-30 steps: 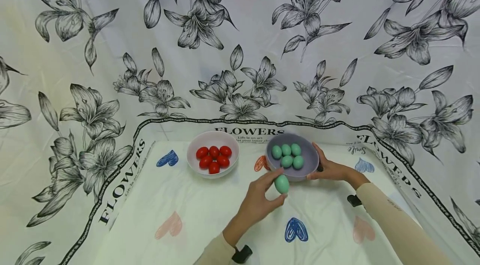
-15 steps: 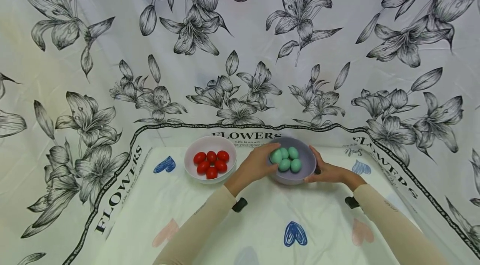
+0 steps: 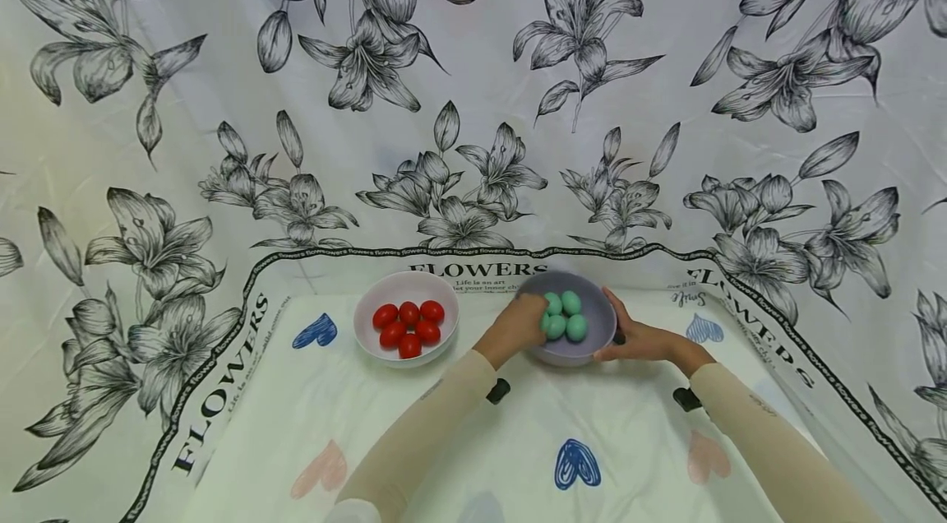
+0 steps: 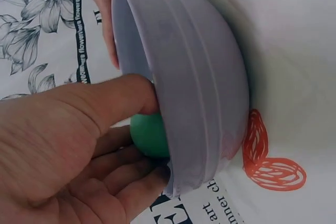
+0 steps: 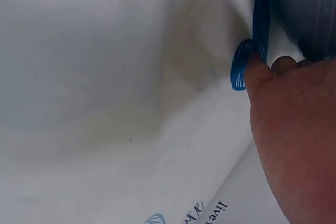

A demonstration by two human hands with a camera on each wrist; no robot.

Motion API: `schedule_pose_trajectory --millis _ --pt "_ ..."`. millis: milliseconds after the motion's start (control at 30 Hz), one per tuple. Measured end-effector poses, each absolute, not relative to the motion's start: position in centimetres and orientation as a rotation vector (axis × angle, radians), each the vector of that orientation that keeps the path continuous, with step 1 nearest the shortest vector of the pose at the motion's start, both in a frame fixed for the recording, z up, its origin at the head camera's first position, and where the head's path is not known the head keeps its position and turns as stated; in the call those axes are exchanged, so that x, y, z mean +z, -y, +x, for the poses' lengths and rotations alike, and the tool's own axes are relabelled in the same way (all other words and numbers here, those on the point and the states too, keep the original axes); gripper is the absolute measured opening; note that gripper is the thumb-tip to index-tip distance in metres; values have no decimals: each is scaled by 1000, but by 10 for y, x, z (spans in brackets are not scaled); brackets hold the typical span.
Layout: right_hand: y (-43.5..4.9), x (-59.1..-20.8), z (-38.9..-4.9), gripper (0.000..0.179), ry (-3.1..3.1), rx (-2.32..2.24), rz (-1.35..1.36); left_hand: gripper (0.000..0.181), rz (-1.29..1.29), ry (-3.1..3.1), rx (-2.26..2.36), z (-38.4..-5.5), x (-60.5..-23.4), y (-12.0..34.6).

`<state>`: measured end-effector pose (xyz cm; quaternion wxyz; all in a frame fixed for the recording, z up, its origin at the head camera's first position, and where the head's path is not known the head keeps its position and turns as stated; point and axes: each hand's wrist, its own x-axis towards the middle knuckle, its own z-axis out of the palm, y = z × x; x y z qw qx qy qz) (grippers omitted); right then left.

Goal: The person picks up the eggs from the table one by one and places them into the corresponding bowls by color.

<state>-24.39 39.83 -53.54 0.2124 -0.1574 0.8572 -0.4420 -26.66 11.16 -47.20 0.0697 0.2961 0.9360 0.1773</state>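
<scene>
A purple-grey bowl (image 3: pixel 601 311) with several green eggs (image 3: pixel 570 303) in it stands at the back of the table, right of centre. Reaching over its left rim, my left hand (image 3: pixel 514 330) has its fingertips inside. In the left wrist view a green egg (image 4: pixel 148 135) sits between the thumb and the curled fingers, partly hidden by the bowl's wall. On the bowl's right side my right hand (image 3: pixel 639 340) grips the rim and wall. The right wrist view shows that hand beside the bowl's dark outer wall (image 5: pixel 307 9), its fingers mostly hidden.
Left of the purple-grey bowl stands a white bowl (image 3: pixel 364 305) holding several red eggs (image 3: pixel 408 313). A white cloth with printed hearts (image 3: pixel 577 464) covers the table. Behind it hangs a flower-patterned curtain (image 3: pixel 459 30).
My left hand has carried a green egg from in front of the purple-grey bowl up and into it, over the left rim. The right hand keeps its grip on the bowl.
</scene>
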Motion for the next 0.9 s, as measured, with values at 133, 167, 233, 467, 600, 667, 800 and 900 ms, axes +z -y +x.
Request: schedule_pose_trajectory --millis 133,167,233,467,600,667,800,900 --pt "-399 -536 -244 123 -2377 -1235 -459 25 819 -2840 507 -265 -479 -116" --pt "-399 -536 -244 123 -2377 -1236 -463 22 807 -2854 499 -264 -480 -117" --pt "-398 -535 -245 123 -2376 -1242 -473 17 799 -2885 491 -262 -481 -119" --pt "-397 -535 -243 123 -2370 -1270 -480 12 766 -2967 381 -261 -488 -131" --pt "-397 -537 -243 122 -2347 -1289 -478 8 752 -2988 286 -264 -493 -139" --pt "-397 -537 -243 122 -2339 -1304 -477 8 763 -3007 247 -265 -495 -142" --pt "-398 -537 -243 122 -2335 -1309 -486 6 758 -3028 249 -266 -498 -145" --pt "-399 -537 -244 122 -2327 -1319 -486 5 746 -3024 289 -265 -498 -146"
